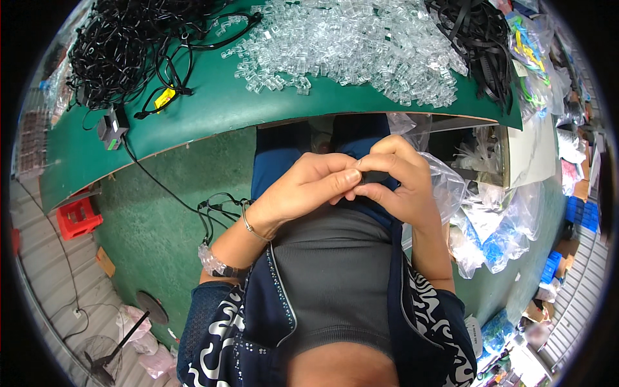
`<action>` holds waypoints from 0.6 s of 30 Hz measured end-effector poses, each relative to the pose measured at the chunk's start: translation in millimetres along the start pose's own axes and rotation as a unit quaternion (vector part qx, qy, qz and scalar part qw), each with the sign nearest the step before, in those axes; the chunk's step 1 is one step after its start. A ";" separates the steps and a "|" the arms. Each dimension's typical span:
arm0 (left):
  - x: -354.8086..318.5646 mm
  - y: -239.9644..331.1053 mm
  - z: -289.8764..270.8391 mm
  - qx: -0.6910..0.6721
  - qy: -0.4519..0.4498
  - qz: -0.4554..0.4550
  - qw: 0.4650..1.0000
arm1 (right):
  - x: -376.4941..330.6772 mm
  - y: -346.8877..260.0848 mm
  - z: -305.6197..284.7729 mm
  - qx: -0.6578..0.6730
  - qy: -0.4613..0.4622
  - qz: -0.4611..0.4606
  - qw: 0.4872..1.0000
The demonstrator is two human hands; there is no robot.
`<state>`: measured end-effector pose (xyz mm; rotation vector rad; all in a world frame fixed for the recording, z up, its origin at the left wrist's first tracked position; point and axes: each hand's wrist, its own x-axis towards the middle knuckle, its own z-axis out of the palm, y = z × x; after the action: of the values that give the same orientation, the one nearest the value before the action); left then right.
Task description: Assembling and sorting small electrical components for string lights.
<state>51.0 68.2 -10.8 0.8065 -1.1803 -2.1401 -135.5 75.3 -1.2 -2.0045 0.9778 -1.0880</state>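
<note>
Left hand: the left hand point(303, 190) is being held at the centre of the frame, just below the table edge, fingers curled and thumb pressed forward; its fingertips are being brought against a small dark part point(376, 177).
Right hand: the right hand point(396, 177) is being kept just right of centre, clenched around the same small dark part, which is being pinched between thumb and forefinger.
Small dark part: it is being held between both hands over the lap, mostly hidden by fingers; its kind cannot be told.
Wrist: a thin bangle point(248, 222) is being worn on the left wrist.
Clear bags: crumpled clear plastic bags point(480, 219) are being kept at the right of the frame, just beside the right forearm; blue pieces are being held in the lower ones, the rest cannot be made out.
Blue crates: blue crates point(580, 213) are being stacked at the far right edge; their contents are not being shown.
Red crate: a red crate point(77, 218) is being kept on the floor at the left.
Table: a green table point(213, 113) is being curved across the upper frame, its front edge running just above the hands.
Clear clips: a loose heap of clear plastic clips point(354, 45) is being spread at the upper centre, reaching near the front edge.
Black cables: tangled black cables point(122, 51) are being piled at the upper left, black straps point(477, 45) at the upper right.
Open room: a bare green strip is being left along the table's front edge at left of centre.
</note>
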 end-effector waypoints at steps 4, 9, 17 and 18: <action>-2.9 4.2 -2.6 0.032 -0.010 0.003 0.999 | -3.8 4.7 5.5 0.043 0.015 0.005 0.999; -5.9 0.2 -9.3 -0.069 -0.058 0.004 0.996 | -7.9 7.8 14.1 0.127 0.042 0.016 0.991; -8.7 3.0 -3.6 -0.051 0.024 0.022 0.998 | -8.9 13.6 14.6 0.127 0.071 0.013 0.989; -9.3 3.2 -5.1 -0.051 0.025 0.022 0.998 | -10.3 11.3 14.4 0.127 0.071 0.014 0.989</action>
<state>61.5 70.7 -8.1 0.7762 -1.0448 -2.1146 -130.2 80.9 -20.7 -1.7233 0.8862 -1.2858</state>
